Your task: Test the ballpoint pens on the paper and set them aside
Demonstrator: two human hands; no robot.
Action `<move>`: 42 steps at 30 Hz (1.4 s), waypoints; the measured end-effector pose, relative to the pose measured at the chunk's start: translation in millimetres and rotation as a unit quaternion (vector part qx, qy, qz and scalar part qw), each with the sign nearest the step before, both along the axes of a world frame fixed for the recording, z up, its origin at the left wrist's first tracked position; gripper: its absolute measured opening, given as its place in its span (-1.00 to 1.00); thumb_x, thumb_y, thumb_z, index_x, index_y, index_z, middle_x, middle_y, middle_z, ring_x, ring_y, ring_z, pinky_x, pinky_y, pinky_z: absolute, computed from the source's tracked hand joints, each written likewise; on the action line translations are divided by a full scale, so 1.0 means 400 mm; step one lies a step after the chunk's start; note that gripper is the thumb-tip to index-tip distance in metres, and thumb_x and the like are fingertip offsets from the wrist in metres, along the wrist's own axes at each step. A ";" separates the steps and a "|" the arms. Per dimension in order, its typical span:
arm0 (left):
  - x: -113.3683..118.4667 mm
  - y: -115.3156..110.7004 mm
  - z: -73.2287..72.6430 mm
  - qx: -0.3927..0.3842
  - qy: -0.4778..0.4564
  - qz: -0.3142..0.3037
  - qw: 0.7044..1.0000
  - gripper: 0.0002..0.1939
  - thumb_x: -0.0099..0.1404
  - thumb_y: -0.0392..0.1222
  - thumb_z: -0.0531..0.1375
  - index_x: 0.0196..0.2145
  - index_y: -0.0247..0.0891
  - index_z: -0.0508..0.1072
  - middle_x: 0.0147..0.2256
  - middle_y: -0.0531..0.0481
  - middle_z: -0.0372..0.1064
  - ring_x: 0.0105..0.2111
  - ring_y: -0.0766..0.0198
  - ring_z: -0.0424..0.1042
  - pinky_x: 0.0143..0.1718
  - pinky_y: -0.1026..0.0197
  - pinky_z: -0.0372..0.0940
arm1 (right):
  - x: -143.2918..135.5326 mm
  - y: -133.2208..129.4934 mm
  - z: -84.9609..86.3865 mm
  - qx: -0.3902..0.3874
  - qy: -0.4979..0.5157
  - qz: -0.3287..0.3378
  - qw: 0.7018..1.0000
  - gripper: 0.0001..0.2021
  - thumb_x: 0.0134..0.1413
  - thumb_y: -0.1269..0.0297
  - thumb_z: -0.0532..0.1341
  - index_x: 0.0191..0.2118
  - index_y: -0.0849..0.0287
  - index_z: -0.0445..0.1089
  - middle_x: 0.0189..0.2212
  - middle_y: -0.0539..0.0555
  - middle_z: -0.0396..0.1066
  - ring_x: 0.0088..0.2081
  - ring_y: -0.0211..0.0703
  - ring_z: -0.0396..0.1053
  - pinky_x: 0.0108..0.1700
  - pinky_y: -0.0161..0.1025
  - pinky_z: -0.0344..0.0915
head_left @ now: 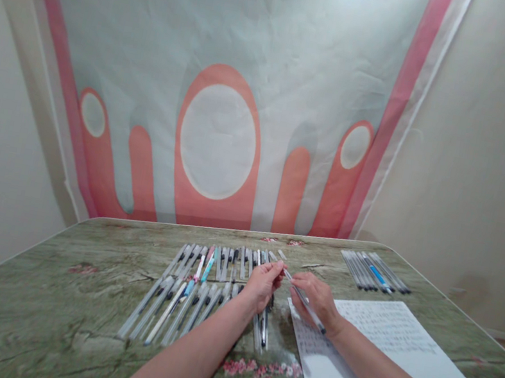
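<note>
A slim clear pen (pixel 316 320) with a dark end slants through my right hand (pixel 317 297), whose fingers are closed around it. Its upper end points at my left hand (pixel 265 284), where thumb and forefinger pinch together at that end. My fingertips hide exactly what part they grip. Just left of my hands, pen caps and pen barrels (pixel 148 309) lie side by side in two rows. Some are clear, others white, blue or pink. Below my left hand, a few pens with dark ends (pixel 262 331) lie on the table, partly covered by the hand.
A sheet of paper with handwriting (pixel 384 329) lies under my right forearm. Behind it, at the back right, several pens (pixel 372 272) are lined up, one of them blue. The wood-patterned table (pixel 41 302) ends before a wall hanging (pixel 241 31).
</note>
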State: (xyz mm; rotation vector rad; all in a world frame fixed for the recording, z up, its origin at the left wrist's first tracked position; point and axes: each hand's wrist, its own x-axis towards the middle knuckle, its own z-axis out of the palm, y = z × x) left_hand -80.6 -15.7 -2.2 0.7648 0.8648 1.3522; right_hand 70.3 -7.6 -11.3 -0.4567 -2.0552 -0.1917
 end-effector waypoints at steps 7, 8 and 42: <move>-0.004 0.000 0.001 0.004 0.031 -0.014 0.999 -0.61 -0.15 0.04 0.30 -0.48 -0.37 0.44 -0.60 0.08 0.24 -0.61 0.50 0.14 -0.52 0.38 0.04 | 0.003 -0.002 0.001 0.003 -0.001 0.010 1.000 -0.79 -0.05 0.44 0.12 -0.22 0.15 0.25 -0.34 0.12 0.40 -0.32 -0.18 0.39 -0.31 -0.23 0.36; -0.005 0.000 0.002 0.005 0.033 -0.016 0.999 -0.61 -0.15 0.04 0.30 -0.48 -0.37 0.45 -0.60 0.07 0.24 -0.61 0.50 0.14 -0.52 0.38 0.04 | 0.003 -0.003 0.002 0.002 -0.002 0.010 1.000 -0.79 -0.05 0.44 0.12 -0.21 0.15 0.25 -0.34 0.12 0.40 -0.32 -0.18 0.39 -0.31 -0.23 0.36; -0.057 0.263 0.049 0.131 0.651 0.073 0.744 -0.76 0.03 -0.06 0.17 -0.42 -0.27 0.48 -0.37 -0.11 0.42 -0.27 0.13 0.33 -0.23 0.16 0.12 | 0.017 0.033 0.000 -0.212 0.145 -0.090 0.962 -0.84 0.11 0.29 0.00 -0.23 0.16 0.25 -0.36 0.07 0.29 -0.28 -0.17 0.27 -0.21 -0.23 0.21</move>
